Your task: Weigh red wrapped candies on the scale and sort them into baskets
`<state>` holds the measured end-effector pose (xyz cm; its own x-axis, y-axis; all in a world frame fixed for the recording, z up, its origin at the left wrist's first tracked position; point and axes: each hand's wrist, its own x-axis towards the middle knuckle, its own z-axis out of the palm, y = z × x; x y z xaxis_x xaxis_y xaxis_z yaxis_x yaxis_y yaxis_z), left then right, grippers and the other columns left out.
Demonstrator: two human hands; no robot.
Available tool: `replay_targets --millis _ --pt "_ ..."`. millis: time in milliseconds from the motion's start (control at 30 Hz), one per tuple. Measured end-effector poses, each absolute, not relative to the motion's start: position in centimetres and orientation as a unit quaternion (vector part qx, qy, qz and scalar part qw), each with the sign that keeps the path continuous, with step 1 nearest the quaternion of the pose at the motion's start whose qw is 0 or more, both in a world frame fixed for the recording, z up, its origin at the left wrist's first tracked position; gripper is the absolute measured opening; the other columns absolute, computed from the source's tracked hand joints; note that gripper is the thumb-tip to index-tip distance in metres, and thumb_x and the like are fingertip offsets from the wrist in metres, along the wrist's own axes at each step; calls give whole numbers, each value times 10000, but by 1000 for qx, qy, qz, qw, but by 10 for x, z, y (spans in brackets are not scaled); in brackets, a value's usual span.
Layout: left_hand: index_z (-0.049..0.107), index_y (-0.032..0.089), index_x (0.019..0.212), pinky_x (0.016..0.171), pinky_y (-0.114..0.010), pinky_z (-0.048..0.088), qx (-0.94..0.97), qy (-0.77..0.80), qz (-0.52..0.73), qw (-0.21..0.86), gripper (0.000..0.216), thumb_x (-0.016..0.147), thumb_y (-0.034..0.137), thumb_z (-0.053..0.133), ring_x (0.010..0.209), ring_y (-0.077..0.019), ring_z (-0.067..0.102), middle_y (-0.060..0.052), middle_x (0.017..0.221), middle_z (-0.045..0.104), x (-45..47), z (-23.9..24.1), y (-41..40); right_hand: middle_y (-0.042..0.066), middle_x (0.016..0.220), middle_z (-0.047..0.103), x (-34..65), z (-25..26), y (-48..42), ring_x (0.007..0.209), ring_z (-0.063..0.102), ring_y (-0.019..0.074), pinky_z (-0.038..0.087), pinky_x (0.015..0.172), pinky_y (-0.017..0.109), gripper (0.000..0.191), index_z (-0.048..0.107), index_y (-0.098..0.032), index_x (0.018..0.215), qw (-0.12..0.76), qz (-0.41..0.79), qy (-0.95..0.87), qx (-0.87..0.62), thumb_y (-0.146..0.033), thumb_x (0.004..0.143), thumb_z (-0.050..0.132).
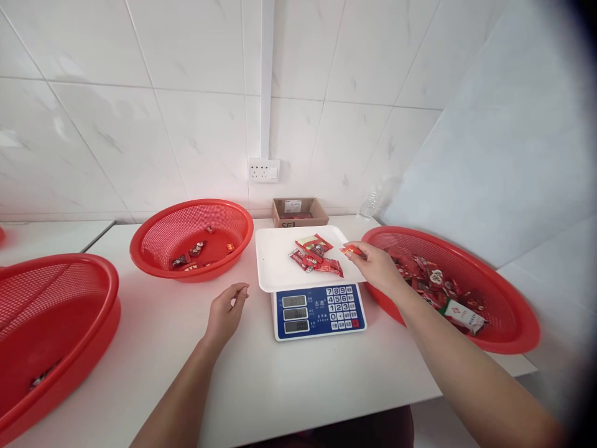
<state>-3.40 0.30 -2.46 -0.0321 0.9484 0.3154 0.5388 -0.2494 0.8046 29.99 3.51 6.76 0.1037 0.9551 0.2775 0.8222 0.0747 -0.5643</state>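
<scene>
My right hand (379,269) pinches a small red packet (352,251) over the right side of the white weighing tray (275,264). Several red snack packets (311,255), one with a pale green part, lie in a loose pile on that tray. It sits on a digital scale (321,311) with a blue keypad panel and three small displays, whose digits are too faint to read surely. My left hand (227,314) hovers left of the scale, its fingers curled together with nothing visible in them.
At the right, a red basket (513,326) holds many packets. A red mesh basket (191,214) at the back left has several small packets; another large one (100,292) stands at the near left. A cardboard box (301,213) and a clear bottle (370,204) are by the wall.
</scene>
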Motion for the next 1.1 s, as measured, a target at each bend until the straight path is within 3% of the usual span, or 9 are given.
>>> replay_targets --millis 267,500,633,800,967,1100 --pt "621 210 928 608 -234 473 650 572 442 235 281 852 417 447 735 -155 639 -26 778 681 -35 -25 4 67 1053 684 292 68 30 932 642 196 489 843 342 352 618 -210 1132 355 115 -658 -654 -284 809 502" --pt "623 206 922 636 -235 480 643 570 454 236 271 852 404 451 740 -150 640 -22 784 676 -34 -23 3 58 1056 683 315 68 -11 940 637 224 498 842 386 300 656 -232 1041 415 50 -616 -668 -354 797 533" --pt "621 204 929 632 -232 477 645 566 453 242 266 855 393 451 749 -150 646 -24 793 678 -33 -23 1 65 1004 689 327 56 -48 911 647 234 484 881 420 282 670 -252 992 500 57 -499 -706 -408 773 587" --pt "619 203 938 635 -233 476 645 570 444 249 265 858 385 445 756 -150 644 -21 791 678 -31 -25 1 60 824 681 325 18 -80 715 642 198 525 751 388 300 660 -224 931 634 113 -399 -652 -448 733 638" --pt "616 202 930 649 -235 478 643 573 440 255 261 855 387 448 761 -150 645 -24 804 678 -31 -26 2 43 693 660 319 -25 -87 628 610 173 524 619 325 364 656 -185 839 552 286 -425 -658 -507 671 658" --pt "619 201 917 670 -240 483 635 575 448 256 270 852 399 448 744 -148 640 -23 785 672 -31 -27 3 55 703 661 316 -47 -83 634 605 176 517 609 311 402 652 -171 839 533 325 -414 -662 -535 668 640"
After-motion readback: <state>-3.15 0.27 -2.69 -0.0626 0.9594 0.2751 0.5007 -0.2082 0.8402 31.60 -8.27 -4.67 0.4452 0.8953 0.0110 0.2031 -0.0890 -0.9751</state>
